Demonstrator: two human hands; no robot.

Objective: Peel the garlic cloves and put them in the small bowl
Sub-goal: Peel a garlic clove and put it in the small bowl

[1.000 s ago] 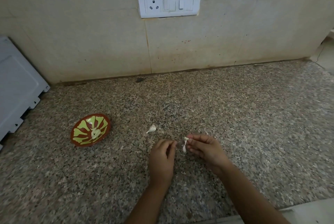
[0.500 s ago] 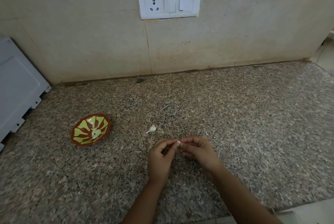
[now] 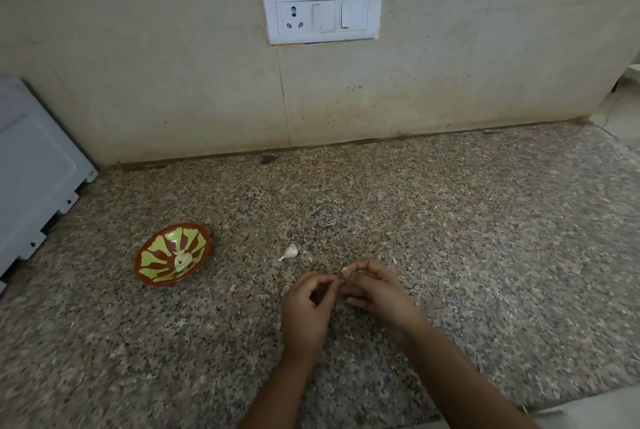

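A small red bowl (image 3: 152, 274) with a yellow-green pattern sits on the granite counter at the left, with peeled garlic (image 3: 182, 259) in its middle. One unpeeled garlic clove (image 3: 289, 252) lies loose on the counter between the bowl and my hands. My right hand (image 3: 375, 293) pinches a garlic clove (image 3: 345, 270) at its fingertips; only a small white tip of it shows. My left hand (image 3: 308, 304) is curled beside it, its thumb and fingertips meeting the clove, and its palm hides the rest.
A tiled wall with a white socket and switch plate (image 3: 322, 14) runs along the back of the counter (image 3: 450, 238). A grey-white appliance panel (image 3: 31, 169) leans at the far left. The counter's front edge shows at the lower right.
My hands have closed together on the clove. The strip of white skin that hung from my right fingers a second ago is out of sight.
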